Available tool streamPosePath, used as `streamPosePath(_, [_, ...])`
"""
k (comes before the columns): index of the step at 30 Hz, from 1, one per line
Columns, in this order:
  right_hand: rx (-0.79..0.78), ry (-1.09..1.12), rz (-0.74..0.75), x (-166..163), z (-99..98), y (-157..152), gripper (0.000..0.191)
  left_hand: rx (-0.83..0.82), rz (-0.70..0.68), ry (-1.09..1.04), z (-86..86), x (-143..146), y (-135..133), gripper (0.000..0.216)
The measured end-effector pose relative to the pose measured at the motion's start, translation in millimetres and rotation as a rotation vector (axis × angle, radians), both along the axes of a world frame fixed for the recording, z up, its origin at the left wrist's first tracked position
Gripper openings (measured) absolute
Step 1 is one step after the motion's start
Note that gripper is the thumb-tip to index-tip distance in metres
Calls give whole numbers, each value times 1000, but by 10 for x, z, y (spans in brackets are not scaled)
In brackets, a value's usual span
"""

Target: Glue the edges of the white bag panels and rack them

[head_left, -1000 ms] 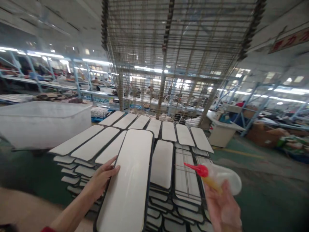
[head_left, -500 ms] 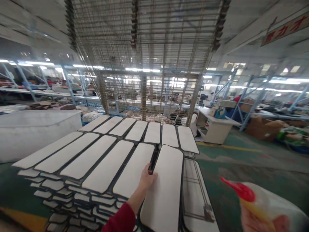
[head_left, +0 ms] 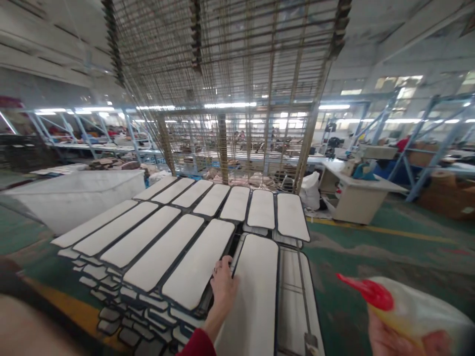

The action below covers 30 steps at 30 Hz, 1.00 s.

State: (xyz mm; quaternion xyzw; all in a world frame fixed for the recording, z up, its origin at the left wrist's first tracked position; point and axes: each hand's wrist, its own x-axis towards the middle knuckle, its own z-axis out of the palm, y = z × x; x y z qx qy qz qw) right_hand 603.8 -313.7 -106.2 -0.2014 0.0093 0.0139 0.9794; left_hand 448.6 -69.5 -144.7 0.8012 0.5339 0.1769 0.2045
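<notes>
My left hand (head_left: 224,286), in a red sleeve, pinches the left edge of a long white panel with rounded corners and a dark border (head_left: 258,282). Its thumb lies on top, and the fingers curl into the gap beside it. In my right hand (head_left: 388,331) is a plastic squeeze bottle (head_left: 419,301) with a red pointed nozzle aimed left. More white panels (head_left: 196,262) lie in two rows over a layered stack. Right of the gripped panel, a wire rack section (head_left: 297,296) rests on a lower panel.
A tall wire rack frame (head_left: 222,143) rises tilted behind the rows. At left stands a white plastic tub (head_left: 74,198). A sewing-machine table (head_left: 361,195) and a white sack (head_left: 310,192) are at right, on the green floor (head_left: 371,257).
My left hand has drawn the gripped panel towards me, away from the back row. The view has turned left. The squeeze bottle stays in my right hand.
</notes>
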Motion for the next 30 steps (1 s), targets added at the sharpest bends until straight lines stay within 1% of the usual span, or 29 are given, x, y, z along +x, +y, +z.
streamPosePath(2, [7, 55, 10, 1, 50, 52, 30, 18, 10, 70, 13, 6, -24, 31])
streamPosePath(4, [1, 108, 2, 7, 91, 95, 29, 31, -2, 80, -10, 11, -28, 23])
streamPosePath(9, [-27, 106, -15, -18, 174, 145, 30, 66, -75, 78, -87, 5, -38, 25])
streamPosePath(12, [-49, 130, 15, -88, 260, 142, 32, 102, -127, 122, -102, -5, -44, 27])
streamPosePath(14, [-60, 236, 71, -144, 334, 140, 34, 113, -164, 145, -106, -15, -37, 28])
streamPosePath(16, [-72, 418, 172, -193, 394, 152, 35, 110, -199, 137, -94, -22, -27, 20])
streamPosePath(18, [-42, 588, 298, -228, 410, 186, 35, 110, -221, 117, -51, -20, -25, 29])
streamPosePath(19, [-12, 637, 359, -242, 395, 212, 35, 112, -221, 111, -14, -18, -29, 34])
streamPosePath(21, [47, 672, 452, -271, 328, 276, 36, 147, -201, 45, 71, -35, -49, 36])
streamPosePath(23, [76, 657, 498, -307, 239, 339, 39, 240, -181, -156, 121, -129, -90, 37])
streamPosePath(24, [75, 644, 501, -328, 201, 364, 40, 287, -162, -293, 109, -222, -122, 39])
streamPosePath(25, [71, 631, 499, -348, 172, 383, 41, 314, -131, -437, 61, -348, -166, 43])
streamPosePath(26, [69, 624, 493, -367, 156, 394, 41, 307, -86, -563, -27, -505, -223, 49])
streamPosePath(27, [67, 626, 485, -384, 154, 400, 40, 244, -5, -647, -154, -684, -294, 54])
streamPosePath(29, [50, 669, 466, -409, 188, 397, 38, -7, 186, -791, -491, -1056, -470, 66])
streamPosePath(30, [35, 691, 451, -419, 217, 395, 37, -191, 283, -856, -676, -1218, -566, 73])
